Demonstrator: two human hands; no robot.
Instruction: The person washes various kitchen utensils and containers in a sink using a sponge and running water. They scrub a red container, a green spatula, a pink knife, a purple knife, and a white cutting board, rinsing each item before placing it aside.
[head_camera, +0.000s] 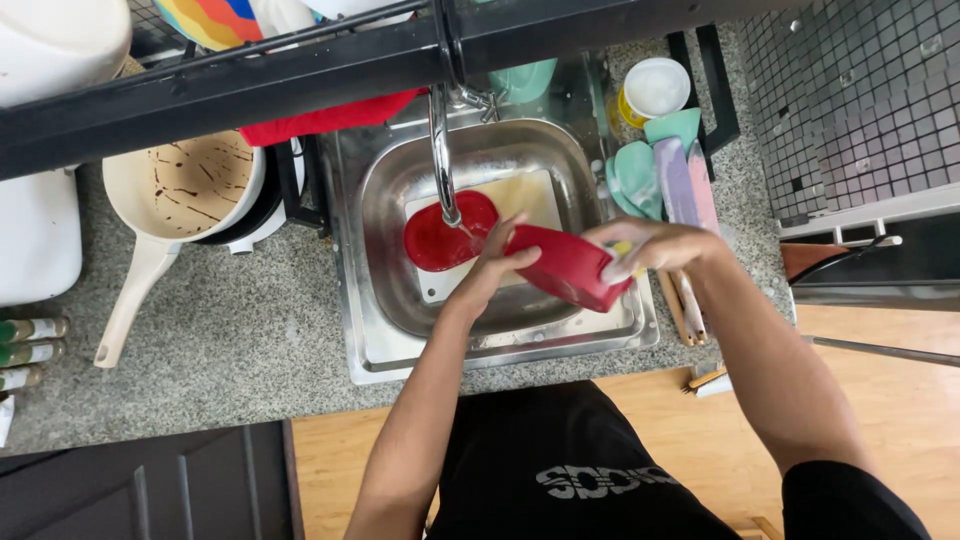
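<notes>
Two hands work over the steel sink (385, 340), the left hand (497, 262) clasping one end of a glossy red rectangular dish (565, 265), likely wet and slippery, best gripped by both ends, the right hand (650, 245) pressing a sponge (622, 262) against its far end.

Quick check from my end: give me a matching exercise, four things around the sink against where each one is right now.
Things:
1. red container
2. red plate
3. cream pan
4. white cup

Places:
A. flat in the sink basin, below the tap
B. on the counter left of the sink
C. back right corner behind the sink
D. held over the sink between left hand and right hand

Pairs: 1-D, 2-A, 3-B, 4-C
</notes>
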